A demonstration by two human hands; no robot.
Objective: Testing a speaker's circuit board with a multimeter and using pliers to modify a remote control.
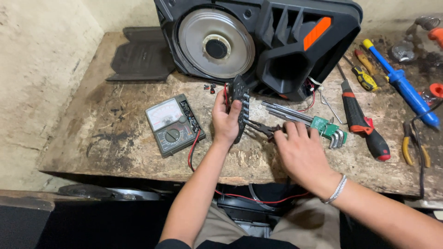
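My left hand (225, 121) grips a narrow black circuit panel (241, 99) with a row of knobs, held upright on edge above the wooden workbench (106, 133). My right hand (300, 150) holds a pair of dark pliers (259, 127) whose jaws touch the lower edge of the panel. Red wires run from the panel toward a large black speaker cabinet (277, 37) lying on the bench behind it, its silver driver cone (216, 44) facing up.
An analogue multimeter (173, 124) lies left of my hands with a red lead trailing off the bench edge. A green hex key set (323, 125), several screwdrivers (364, 122), a blue-handled tool (406, 87) and yellow pliers (410, 147) lie to the right. A black panel (140, 55) lies at back left.
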